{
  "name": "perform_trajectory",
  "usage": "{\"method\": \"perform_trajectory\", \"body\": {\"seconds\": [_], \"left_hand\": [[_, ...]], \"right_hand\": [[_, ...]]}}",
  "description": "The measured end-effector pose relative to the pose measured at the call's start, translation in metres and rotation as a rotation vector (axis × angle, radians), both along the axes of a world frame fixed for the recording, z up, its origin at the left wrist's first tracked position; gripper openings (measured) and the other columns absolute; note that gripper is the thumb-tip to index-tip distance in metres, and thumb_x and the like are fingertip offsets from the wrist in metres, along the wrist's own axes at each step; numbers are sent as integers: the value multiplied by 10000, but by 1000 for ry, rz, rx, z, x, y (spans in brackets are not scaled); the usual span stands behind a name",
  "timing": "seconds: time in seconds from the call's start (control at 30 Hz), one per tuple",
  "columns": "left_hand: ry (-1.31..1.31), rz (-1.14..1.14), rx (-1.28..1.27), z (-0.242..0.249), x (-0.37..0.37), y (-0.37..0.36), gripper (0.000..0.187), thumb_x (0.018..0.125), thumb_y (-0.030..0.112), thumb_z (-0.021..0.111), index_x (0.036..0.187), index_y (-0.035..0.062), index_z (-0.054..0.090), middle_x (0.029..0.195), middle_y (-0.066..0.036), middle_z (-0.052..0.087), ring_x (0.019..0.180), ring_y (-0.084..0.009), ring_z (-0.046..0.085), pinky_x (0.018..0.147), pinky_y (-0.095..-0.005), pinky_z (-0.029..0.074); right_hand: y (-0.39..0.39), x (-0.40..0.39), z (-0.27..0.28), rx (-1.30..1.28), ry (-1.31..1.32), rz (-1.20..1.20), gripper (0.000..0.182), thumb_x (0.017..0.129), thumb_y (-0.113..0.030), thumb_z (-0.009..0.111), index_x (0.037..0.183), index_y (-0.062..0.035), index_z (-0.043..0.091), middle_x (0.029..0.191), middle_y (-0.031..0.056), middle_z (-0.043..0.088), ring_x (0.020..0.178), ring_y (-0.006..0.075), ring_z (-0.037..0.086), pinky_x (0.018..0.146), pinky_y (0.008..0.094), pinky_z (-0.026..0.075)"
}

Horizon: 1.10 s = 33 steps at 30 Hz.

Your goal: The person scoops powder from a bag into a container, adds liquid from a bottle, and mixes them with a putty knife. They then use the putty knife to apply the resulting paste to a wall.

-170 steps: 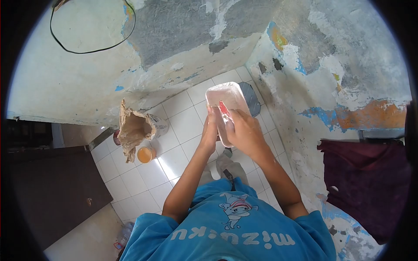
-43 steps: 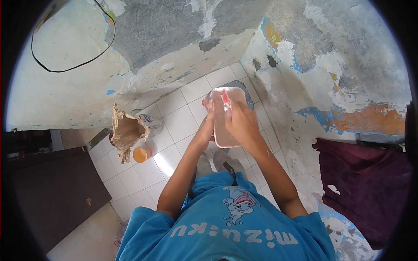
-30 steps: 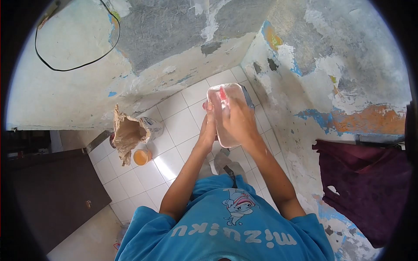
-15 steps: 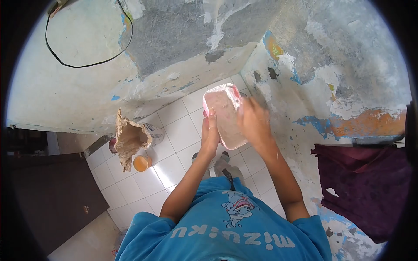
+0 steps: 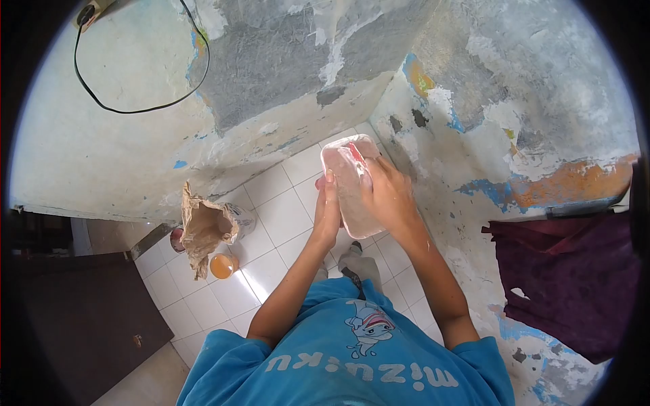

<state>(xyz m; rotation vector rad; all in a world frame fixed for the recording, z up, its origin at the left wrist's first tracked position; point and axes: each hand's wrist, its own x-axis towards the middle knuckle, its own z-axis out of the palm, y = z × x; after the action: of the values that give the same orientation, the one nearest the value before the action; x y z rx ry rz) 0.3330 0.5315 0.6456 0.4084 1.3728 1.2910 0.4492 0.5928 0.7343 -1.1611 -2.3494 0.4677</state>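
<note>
A shallow rectangular tub point(image 5: 349, 203) with a pale pink rim is held out in front of my body, a smooth pinkish-white paste coating its inside. My left hand point(image 5: 328, 213) grips the tub's left side, thumb over the rim and fingers beneath. In my right hand point(image 5: 391, 193) is a red scraper point(image 5: 356, 153) smeared with white paste. Its red edge lies over the far part of the tub, and my fingers hide the rest of it.
On the white tiled floor point(image 5: 271, 196) to the left stand an opened paper sack point(image 5: 203, 227) and a container of orange liquid point(image 5: 222, 266). Patchy walls point(image 5: 271, 81) meet in a corner ahead. A maroon cloth point(image 5: 562, 277) hangs at right, a black cable point(image 5: 135, 111) at upper left.
My right hand has moved the scraper from the tub's right rim leftward, over the inside of the tub. My left hand still grips the tub, which has shifted slightly in view.
</note>
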Motion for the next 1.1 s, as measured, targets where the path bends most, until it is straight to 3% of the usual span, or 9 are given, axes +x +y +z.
{"method": "perform_trajectory", "body": {"seconds": [0.1,0.4,0.73,0.8,0.83,0.9,0.93,1.0,1.1], "left_hand": [[-2,5,-17,5,2,5,917,984,756,276,1487,-4,374,1239,-172,580,927,-193,632,501,-285,494],[-31,20,13,10,28,30,857,1015,714,223,1505,24,363,1201,-193,609,932,-249,685,529,-317,560],[-14,57,80,17,80,51,922,1000,738,248,1478,-42,365,1154,-192,619,871,-208,682,511,-293,544],[62,72,-52,27,99,56,943,991,746,282,1480,-57,359,1249,-219,586,1017,-249,662,688,-335,587],[62,81,-49,22,103,59,943,991,746,282,1480,-57,359,1249,-219,586,1017,-249,662,688,-335,587],[79,194,-27,7,110,63,959,981,753,315,1500,-53,333,1371,-234,521,1219,-302,574,946,-411,541],[78,202,-25,3,111,66,959,981,753,315,1500,-53,333,1371,-234,521,1219,-302,574,946,-411,541],[-35,203,-18,-4,114,65,969,980,749,328,1526,-51,294,1496,-235,404,1357,-329,454,1116,-453,414],[19,207,43,-10,114,71,987,976,754,326,1542,-51,259,1518,-225,363,1348,-322,463,1093,-436,440]], "right_hand": [[7,9,-6,46,-137,-18,205,873,-57,602,1054,21,656,973,218,659,870,441,656,759,494,535],[15,40,8,-155,111,91,188,880,-50,585,1037,33,647,960,238,663,865,452,648,768,503,520],[85,96,0,19,45,122,193,889,-65,579,1054,19,637,960,221,659,873,444,647,757,513,525],[79,103,-5,-8,-42,159,219,897,-65,569,1097,-5,635,956,201,649,863,431,653,743,515,527],[74,105,-8,-4,-42,167,219,897,-65,569,1097,-5,635,956,201,649,863,431,653,743,515,527],[66,108,-14,-52,30,180,213,899,-64,567,1091,-5,636,955,197,651,857,431,654,743,514,526],[64,110,-16,-39,53,206,204,900,-71,571,1082,-5,636,942,196,647,844,428,655,729,512,526],[72,113,-16,-65,62,220,213,900,-70,572,1091,-5,636,951,193,649,841,426,656,723,511,528],[95,110,-3,-40,50,197,213,898,-69,577,1091,0,637,963,193,654,844,427,656,718,508,529]]}}
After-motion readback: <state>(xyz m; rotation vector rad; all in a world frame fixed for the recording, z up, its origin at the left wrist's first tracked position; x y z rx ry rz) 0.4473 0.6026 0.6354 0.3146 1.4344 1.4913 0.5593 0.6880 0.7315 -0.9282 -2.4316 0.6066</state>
